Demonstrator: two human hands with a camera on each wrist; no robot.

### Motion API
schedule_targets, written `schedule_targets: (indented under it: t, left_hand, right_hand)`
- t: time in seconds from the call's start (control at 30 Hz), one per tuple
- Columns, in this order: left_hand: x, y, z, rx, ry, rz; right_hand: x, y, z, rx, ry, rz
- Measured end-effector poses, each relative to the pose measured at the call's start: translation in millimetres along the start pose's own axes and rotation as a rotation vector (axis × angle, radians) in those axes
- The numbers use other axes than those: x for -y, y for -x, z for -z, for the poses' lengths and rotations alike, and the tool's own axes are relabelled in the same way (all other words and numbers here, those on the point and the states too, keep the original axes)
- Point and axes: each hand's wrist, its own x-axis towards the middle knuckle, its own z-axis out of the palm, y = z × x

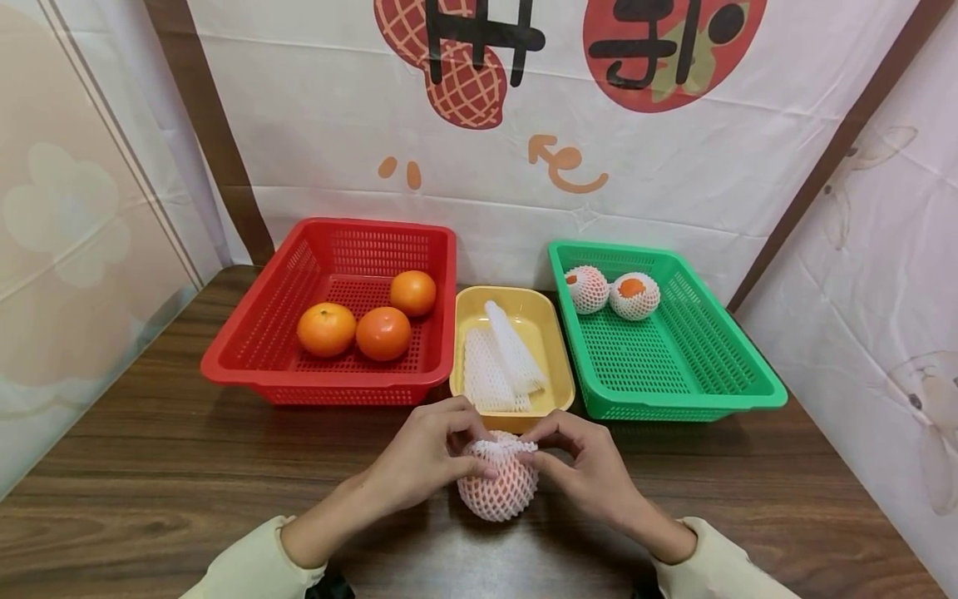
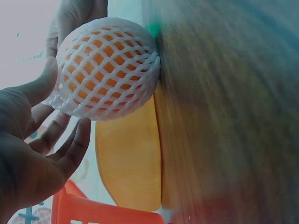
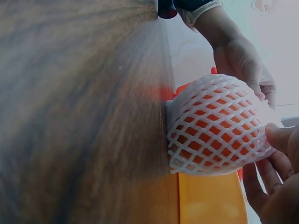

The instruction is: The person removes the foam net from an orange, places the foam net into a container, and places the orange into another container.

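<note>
On the wooden table in front of me stands an orange (image 1: 500, 492) wrapped in a white foam net (image 2: 107, 70). My left hand (image 1: 421, 456) pinches the upper rim of the net from the left, thumb on the near side. From the right, my right hand (image 1: 587, 467) pinches the same rim between thumb and fingers. Orange peel shows through the mesh in both wrist views, and the net covers the fruit down to the tabletop. The fruit's top is hidden by the gathered net in the head view.
Behind the hands sits a yellow tray (image 1: 557, 366) with flat white foam nets (image 1: 494, 366). A red basket (image 1: 329, 378) at left holds three bare oranges (image 1: 384, 334). The green basket (image 1: 674, 401) at right holds two netted oranges (image 1: 634, 297). A printed cloth (image 1: 486, 183) hangs behind.
</note>
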Motion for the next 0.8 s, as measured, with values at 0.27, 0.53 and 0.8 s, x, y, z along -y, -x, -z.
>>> schedule_targets:
  t: [0.27,0.53,0.8]
  left_hand:
    - [0.4,0.9,-0.7,-0.064,-0.001,-0.043]
    - [2.2,1.9,-2.6,-0.117,0.047,-0.126]
    - [1.0,0.6,-3.2,-0.059,-0.002,-0.105]
  right_hand:
    - [-26,5.0,1,0.1,-0.025,-0.066]
    - [-32,4.8,0,0.118,0.034,-0.094]
    - [-24,6.2,-1,0.026,0.013,-0.161]
